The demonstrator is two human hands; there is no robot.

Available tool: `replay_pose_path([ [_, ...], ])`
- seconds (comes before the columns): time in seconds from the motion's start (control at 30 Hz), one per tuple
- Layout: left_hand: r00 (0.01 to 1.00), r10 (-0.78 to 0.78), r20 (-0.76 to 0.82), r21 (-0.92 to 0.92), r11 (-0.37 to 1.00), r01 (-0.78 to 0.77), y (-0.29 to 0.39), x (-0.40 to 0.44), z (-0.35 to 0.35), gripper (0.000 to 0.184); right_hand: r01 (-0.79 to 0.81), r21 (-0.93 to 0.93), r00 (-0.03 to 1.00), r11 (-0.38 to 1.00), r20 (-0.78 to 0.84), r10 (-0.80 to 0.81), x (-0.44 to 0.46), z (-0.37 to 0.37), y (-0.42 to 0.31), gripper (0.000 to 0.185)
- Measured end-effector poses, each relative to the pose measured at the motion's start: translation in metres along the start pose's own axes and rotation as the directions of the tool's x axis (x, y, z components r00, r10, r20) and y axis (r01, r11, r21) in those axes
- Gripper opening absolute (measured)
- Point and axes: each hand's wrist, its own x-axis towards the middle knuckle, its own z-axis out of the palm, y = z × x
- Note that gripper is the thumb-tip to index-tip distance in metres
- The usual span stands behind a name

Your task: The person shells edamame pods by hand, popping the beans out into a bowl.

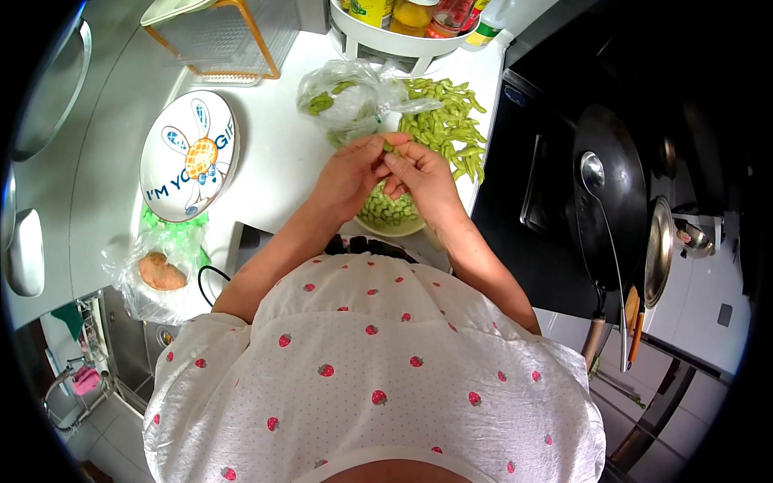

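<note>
My left hand [351, 175] and my right hand [425, 174] meet over a bowl, fingertips pinched together on a green soybean pod [390, 150]. Only a small part of that pod shows between the fingers. Below them, the pale bowl [393, 231] holds many shelled green beans [386, 208], partly hidden by my hands. Just beyond my right hand lies a heap of unshelled pods [443, 117] on the white counter. A clear plastic bag [342, 84] with some pods in it sits beyond my left hand.
At left are a decorated plate [179, 173] and a bagged brown tuber-like item [161, 272]. A clear rack [233, 48] and a round condiment tray [403, 47] stand at the back. Rightward, a wok [608, 233] with a ladle [593, 171] rests on the black stove.
</note>
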Motion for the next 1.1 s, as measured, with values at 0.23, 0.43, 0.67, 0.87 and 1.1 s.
replay_pose_path([
  [0.23,0.987,0.044,-0.152,0.132,0.991,-0.023,-0.003,-0.001,0.004,0.030,0.003,0.113,0.997,0.994,-0.079,0.006,-0.005,-0.003,0.000,0.013],
  [0.43,0.990,0.072,-0.123,0.122,0.991,-0.057,-0.001,-0.002,-0.003,0.016,0.022,0.211,1.000,0.977,-0.009,-0.021,-0.009,-0.004,-0.004,0.013],
  [0.67,0.987,0.104,0.124,-0.030,0.994,-0.101,0.000,0.004,-0.010,0.023,-0.201,0.581,0.979,0.789,0.143,0.145,-0.008,0.000,-0.004,0.014],
  [0.87,0.975,0.061,0.215,-0.066,0.997,-0.047,-0.004,0.009,-0.022,0.018,-0.100,0.459,0.991,0.883,0.126,0.047,-0.006,0.003,-0.002,0.013],
  [1.1,0.997,0.058,0.057,-0.108,0.993,-0.051,-0.003,0.008,-0.017,0.015,0.131,-0.110,0.990,0.985,-0.043,-0.137,-0.006,0.006,-0.004,0.009],
])
